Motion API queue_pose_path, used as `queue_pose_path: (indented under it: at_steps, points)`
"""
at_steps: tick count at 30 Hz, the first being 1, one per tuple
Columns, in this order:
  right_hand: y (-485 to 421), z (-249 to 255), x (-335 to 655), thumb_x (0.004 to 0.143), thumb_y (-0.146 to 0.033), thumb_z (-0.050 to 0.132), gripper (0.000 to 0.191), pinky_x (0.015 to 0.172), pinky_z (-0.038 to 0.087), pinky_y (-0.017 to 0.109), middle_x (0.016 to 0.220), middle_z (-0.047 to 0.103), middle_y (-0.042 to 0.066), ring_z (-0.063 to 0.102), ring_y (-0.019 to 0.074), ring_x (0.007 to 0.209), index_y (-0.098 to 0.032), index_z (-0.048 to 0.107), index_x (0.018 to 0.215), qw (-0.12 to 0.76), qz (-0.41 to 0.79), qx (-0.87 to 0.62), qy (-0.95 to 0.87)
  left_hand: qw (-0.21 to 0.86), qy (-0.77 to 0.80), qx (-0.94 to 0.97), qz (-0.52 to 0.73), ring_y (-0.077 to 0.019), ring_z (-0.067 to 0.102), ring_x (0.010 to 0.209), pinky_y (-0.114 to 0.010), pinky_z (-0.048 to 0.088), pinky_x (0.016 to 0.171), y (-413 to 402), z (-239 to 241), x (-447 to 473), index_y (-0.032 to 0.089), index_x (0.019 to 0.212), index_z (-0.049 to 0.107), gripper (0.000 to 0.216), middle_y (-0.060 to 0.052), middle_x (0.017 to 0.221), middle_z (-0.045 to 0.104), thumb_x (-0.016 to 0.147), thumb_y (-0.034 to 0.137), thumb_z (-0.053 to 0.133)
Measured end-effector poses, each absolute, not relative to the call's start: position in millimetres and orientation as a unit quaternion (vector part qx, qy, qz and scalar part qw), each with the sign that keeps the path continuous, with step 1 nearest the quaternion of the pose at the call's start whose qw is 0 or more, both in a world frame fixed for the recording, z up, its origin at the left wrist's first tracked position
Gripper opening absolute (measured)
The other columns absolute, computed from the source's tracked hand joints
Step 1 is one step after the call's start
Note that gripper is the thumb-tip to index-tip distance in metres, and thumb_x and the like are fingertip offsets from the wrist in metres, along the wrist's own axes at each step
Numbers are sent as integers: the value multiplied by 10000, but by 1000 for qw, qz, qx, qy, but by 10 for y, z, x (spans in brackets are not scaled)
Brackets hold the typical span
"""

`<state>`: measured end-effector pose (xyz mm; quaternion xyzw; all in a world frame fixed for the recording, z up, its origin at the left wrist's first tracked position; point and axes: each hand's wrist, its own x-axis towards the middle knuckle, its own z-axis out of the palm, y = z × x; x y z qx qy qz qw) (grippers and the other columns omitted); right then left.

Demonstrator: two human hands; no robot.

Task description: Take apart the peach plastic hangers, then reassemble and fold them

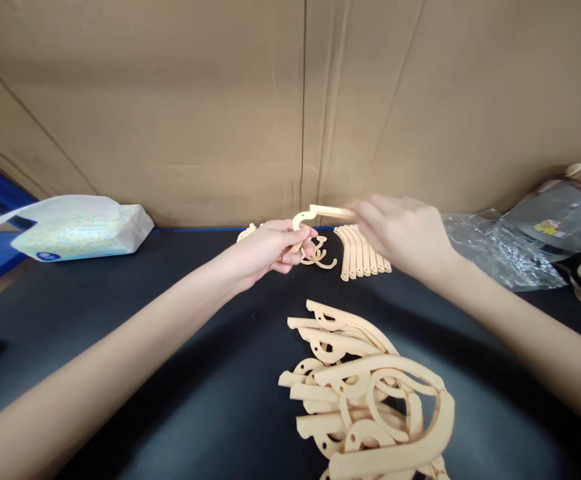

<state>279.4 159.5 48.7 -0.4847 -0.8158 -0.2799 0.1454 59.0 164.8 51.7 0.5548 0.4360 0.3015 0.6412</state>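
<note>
My left hand [270, 248] is closed in a pinch on the hooked end of a beige plastic hanger part [315, 214]. My right hand [400, 233] grips the straight end of the same part, fingers closed around it. Both hands hover over the far middle of the black table [170, 373]. Just beneath them lie small beige hooks [320, 257] and a row of several straight beige arms [363, 252]. Nearer to me sits a pile of larger curved beige hanger pieces [365, 393].
A soft pack of tissues [77, 227] lies at the far left. Crumpled clear plastic bags [505, 250] and a printed bag [565, 217] sit at the far right. A cardboard wall [290, 100] closes off the back of the table.
</note>
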Motion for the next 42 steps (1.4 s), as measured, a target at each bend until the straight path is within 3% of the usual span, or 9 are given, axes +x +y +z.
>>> queue_pose_path:
  at_steps: [4,7,10,14,18,27,32,36,42]
  points:
    - [1488,363,2644,932,-69,358,270,559,321,296,765,642,79,595,186,680,-133,620,946,70,-289,-436,-850,624,445,600,230,-28,240,428,-172,131,408,1560,462,683,159,752,456,211,29,645,445,941,251,445]
    - [1489,287,2597,868,-15,374,258,554,322,285,792,657,100,597,198,687,-114,592,963,91,-151,-477,-861,570,474,620,255,-58,246,438,-194,163,428,1449,355,787,195,721,366,243,59,583,348,957,254,384]
    - [1556,298,2609,859,-68,416,191,565,367,258,666,641,56,588,175,622,-150,584,819,140,32,-511,-848,483,490,661,298,-96,312,492,-221,233,484,1320,265,862,205,795,402,164,58,587,355,954,247,401]
    - [1702,386,2788,965,-232,319,319,527,411,237,562,591,-2,558,128,493,-170,580,792,190,103,-534,-818,314,468,770,298,-141,457,583,-254,336,559,1339,338,716,195,859,507,258,23,625,477,965,360,339]
    - [1792,390,3132,962,-365,356,325,568,434,278,723,646,40,607,175,636,-181,623,944,289,83,-578,-759,274,584,706,293,-168,597,795,-258,441,702,1703,521,223,178,758,640,322,-28,828,666,881,314,376]
    - [1564,33,3531,928,-315,389,223,664,481,377,1088,704,127,662,313,968,-199,563,1003,215,-105,-626,-743,209,704,634,243,-296,672,844,-380,504,771,2213,128,-599,170,815,691,311,-101,876,732,661,436,642]
    - [1445,-181,3586,925,-224,370,232,728,518,375,1250,643,118,651,287,1044,-192,551,1067,191,-100,-579,-786,115,692,677,225,-399,490,1211,-527,364,1026,2159,-22,-524,131,1097,656,536,-188,1209,622,746,522,549]
    - [1430,-257,3607,915,-203,384,223,695,531,397,1196,660,137,691,284,902,-176,546,1065,185,-76,-579,-791,96,638,728,230,-321,323,1379,-492,237,1136,1990,-48,-300,125,1377,461,671,-173,1439,446,895,565,302]
    - [1481,-284,3629,898,-164,377,239,761,538,418,1168,664,136,685,274,935,-178,557,1054,194,-51,-562,-802,63,592,786,165,-367,133,1462,-567,157,1146,1786,-65,-39,181,1499,299,837,-177,1578,215,846,692,414]
